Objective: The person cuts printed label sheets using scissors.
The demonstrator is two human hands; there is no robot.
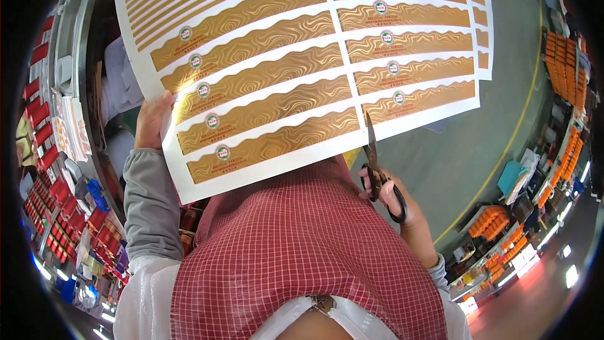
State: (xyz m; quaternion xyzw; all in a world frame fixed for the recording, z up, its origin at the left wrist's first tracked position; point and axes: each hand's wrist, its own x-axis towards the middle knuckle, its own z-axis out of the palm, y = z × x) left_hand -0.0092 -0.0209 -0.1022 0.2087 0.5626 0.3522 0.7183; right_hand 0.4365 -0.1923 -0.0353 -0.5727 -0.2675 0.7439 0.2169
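Note:
A large white sheet [189, 190] printed with rows of gold, wavy-edged labels spreads in front of me. My left hand [153, 121] pinches its left edge, thumb on the printed face and the other fingers behind. In my right hand [398, 200] is a pair of scissors [371, 157] with black handles, the fingers through the loops. The scissors point away from me, at the sheet's near edge. One blade lies over the white gap between two columns of labels; the other blade is not clearly visible.
A red checked apron [296, 233] covers my front, below the sheet. Grey-green floor with a yellow line [503, 160] runs along the right. Beyond it stand stacks of orange items [563, 66]. Red items [60, 230] fill racks on the left, near a dark table edge [94, 151].

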